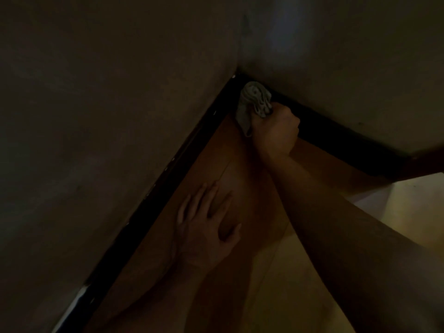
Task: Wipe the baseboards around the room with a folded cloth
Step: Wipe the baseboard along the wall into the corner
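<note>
The scene is dim. A dark baseboard point(168, 171) runs along the left wall and meets a second stretch point(336, 133) at the room's corner. My right hand point(276, 131) grips a bunched pale grey cloth point(255, 99) and holds it against the baseboard right at the corner. My left hand point(209, 227) rests flat on the brown floor, fingers spread, a little out from the left baseboard.
Two plain walls point(108, 104) close in the corner. The brown floor point(240, 152) gives way to a brighter, lit patch point(408, 212) at the right. A pale strip point(72, 308) shows at the bottom left along the baseboard.
</note>
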The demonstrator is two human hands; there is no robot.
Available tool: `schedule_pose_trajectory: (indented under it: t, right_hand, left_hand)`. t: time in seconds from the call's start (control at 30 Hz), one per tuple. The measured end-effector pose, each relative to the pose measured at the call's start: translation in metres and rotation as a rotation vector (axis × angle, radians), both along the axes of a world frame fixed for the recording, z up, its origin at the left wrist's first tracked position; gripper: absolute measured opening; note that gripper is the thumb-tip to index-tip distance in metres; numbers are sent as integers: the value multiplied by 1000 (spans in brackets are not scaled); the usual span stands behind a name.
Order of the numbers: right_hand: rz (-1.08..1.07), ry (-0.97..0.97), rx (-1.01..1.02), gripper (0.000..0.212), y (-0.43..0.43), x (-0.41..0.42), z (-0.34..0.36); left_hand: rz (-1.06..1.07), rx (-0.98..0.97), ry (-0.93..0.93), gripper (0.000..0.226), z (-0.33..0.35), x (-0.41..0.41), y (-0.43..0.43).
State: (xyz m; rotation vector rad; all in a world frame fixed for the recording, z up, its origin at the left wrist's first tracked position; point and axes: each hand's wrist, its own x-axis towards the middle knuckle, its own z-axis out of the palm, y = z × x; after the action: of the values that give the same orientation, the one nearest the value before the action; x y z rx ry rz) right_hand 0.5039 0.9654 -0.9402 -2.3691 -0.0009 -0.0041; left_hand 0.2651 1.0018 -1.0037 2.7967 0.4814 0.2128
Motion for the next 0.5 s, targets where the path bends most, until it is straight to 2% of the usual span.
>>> schedule_pose_trajectory:
  t: [0.17, 0.3, 0.5]
  right_hand:
    - [-91, -63, -47, 30, -49, -5, -4]
    - [-185, -32, -22, 29, -82, -13, -5]
    - [-78, -19, 25, 36, -76, -12, -4]
  left_hand:
    - [-5, -15, 23, 63, 1, -1, 1]
    - [-3, -28, 27, 65, 1, 0, 0]
    - [-13, -24, 7, 64, 0, 0, 0]
